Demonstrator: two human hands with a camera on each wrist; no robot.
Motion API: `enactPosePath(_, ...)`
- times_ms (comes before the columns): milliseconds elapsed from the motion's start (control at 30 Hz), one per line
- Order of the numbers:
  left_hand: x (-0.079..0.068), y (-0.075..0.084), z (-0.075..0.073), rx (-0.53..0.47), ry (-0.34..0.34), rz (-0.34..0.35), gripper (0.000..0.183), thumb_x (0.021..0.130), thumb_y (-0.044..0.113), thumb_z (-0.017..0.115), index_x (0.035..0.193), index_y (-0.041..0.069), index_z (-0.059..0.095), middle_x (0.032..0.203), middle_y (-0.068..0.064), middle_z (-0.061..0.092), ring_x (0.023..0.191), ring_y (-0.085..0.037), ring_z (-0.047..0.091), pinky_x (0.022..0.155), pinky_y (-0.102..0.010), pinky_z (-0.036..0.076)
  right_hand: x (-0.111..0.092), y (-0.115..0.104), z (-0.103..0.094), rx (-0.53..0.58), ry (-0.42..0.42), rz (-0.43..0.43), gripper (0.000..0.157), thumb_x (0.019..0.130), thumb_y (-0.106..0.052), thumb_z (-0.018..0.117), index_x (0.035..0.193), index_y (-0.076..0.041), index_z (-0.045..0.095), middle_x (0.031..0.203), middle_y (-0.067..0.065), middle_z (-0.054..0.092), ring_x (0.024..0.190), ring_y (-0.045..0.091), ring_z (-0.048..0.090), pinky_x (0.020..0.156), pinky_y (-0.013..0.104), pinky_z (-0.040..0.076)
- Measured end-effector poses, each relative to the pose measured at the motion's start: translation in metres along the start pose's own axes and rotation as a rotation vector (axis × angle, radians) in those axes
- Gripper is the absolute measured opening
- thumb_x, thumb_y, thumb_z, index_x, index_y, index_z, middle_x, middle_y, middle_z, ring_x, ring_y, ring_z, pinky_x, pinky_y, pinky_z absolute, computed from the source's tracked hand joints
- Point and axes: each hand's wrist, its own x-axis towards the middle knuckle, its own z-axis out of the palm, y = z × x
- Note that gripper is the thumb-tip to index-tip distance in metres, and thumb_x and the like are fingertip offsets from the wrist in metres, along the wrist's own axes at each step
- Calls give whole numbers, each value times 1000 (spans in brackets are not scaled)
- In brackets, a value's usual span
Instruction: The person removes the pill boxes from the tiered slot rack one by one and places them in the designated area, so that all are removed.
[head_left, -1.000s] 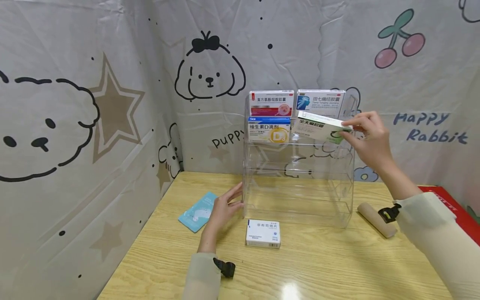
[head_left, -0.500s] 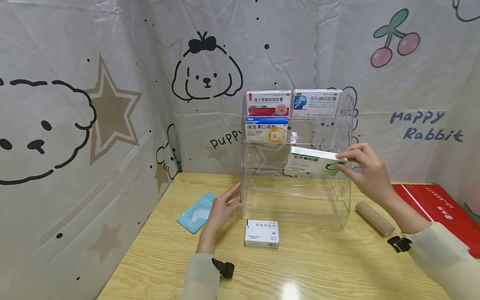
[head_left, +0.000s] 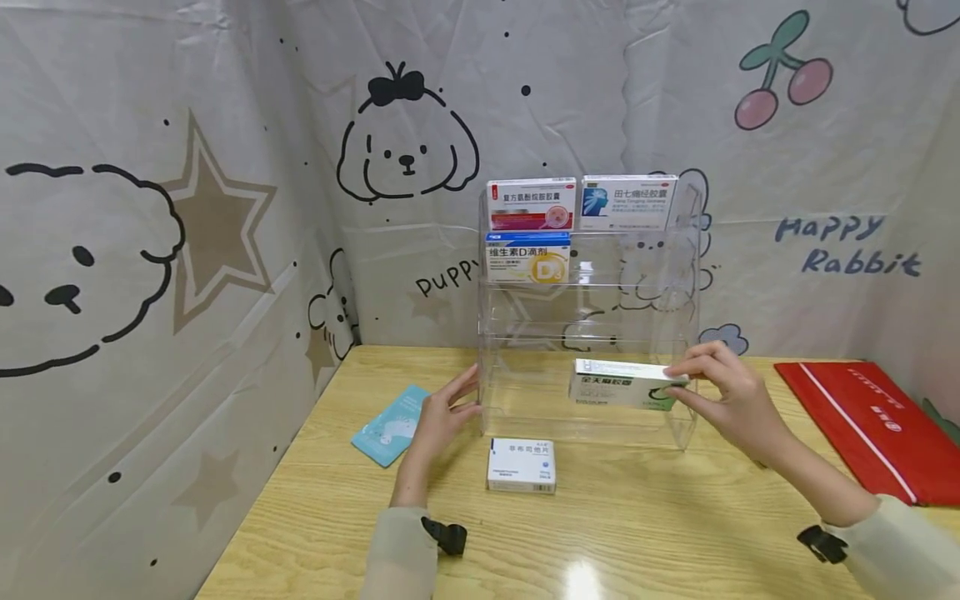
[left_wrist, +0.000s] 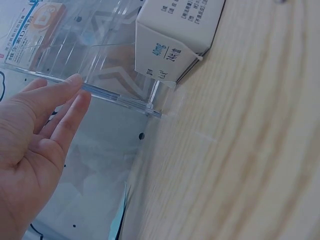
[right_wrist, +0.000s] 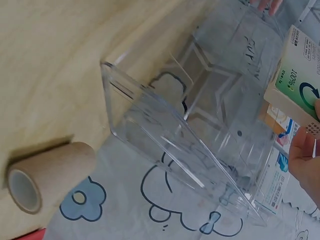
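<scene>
My right hand point(head_left: 735, 404) pinches the right end of a white and green medicine box point(head_left: 618, 387) between thumb and fingers. The box is level, in front of the lower right part of a clear tiered display rack point(head_left: 585, 429); whether it touches the rack I cannot tell. Beside the rack's left side is my left hand point(head_left: 437, 427), its extended fingertips touching the clear side edge in the left wrist view. A white medicine box point(head_left: 521, 465) lies on the table before the rack. Upper tiers hold a red and white box point(head_left: 531, 205), a blue and white box point(head_left: 628, 202) and a yellow vitamin D box point(head_left: 527, 260).
A light blue sachet point(head_left: 392, 425) lies on the wooden table point(head_left: 600, 533), left of the rack. To the right is a red flat folder point(head_left: 873, 425). The right wrist view shows a cardboard tube point(right_wrist: 52, 175) near the rack. Printed cloth point(head_left: 420, 275) hangs behind.
The right hand has carried the white and green box down from the second tier's height to the lower part of the rack. The left hand has stayed at the rack's side.
</scene>
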Motion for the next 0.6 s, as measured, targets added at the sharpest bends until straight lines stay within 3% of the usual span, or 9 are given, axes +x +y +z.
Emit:
enactPosePath(367, -1, 3, 0, 11, 7, -29, 68, 85, -8, 68, 147, 11, 46, 145, -17, 52, 132, -35, 53, 97, -25, 58, -34, -13, 6, 4, -68, 75, 49, 56, 16, 84, 93, -14, 72, 97, -5, 59, 96, -10, 52, 83, -3, 48)
enactPosePath(600, -1, 4, 1, 9, 2, -31, 68, 86, -7, 67, 147, 11, 46, 146, -17, 51, 132, -35, 53, 97, -25, 58, -53, -14, 14, 27, -91, 67, 51, 54, 13, 85, 92, -17, 71, 97, -8, 59, 91, -4, 51, 76, 1, 50)
